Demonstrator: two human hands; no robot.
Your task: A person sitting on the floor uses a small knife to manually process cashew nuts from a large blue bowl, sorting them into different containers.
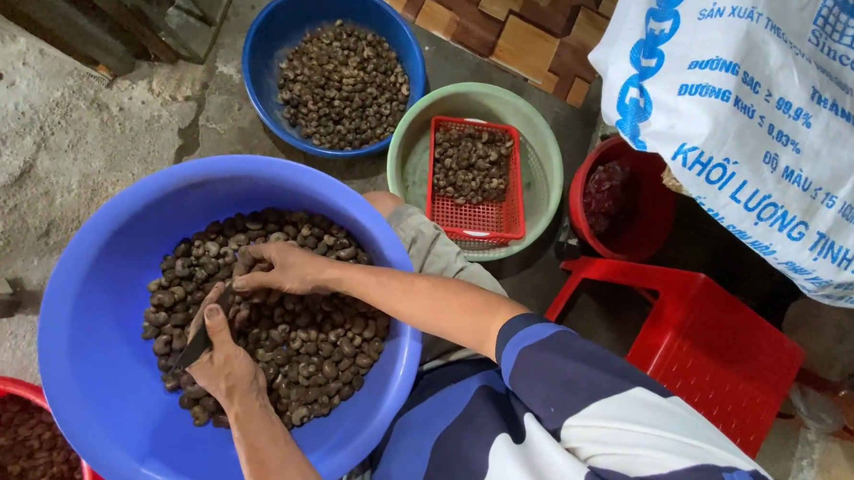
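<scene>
Two hands [257, 315] in dark brown, wrinkled nuts [297, 332], left fingers clamped on a knife [201, 341], right pinching one.

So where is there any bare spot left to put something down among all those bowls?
Bare concrete floor lies left of the far blue bowl and above the near blue basin. It is crowded on the right, where the green bowl, red bucket, red stool and white sack stand close together.

Large white woven sack [767, 110] with blue print, upper right, above the red stool [710, 343].
</scene>
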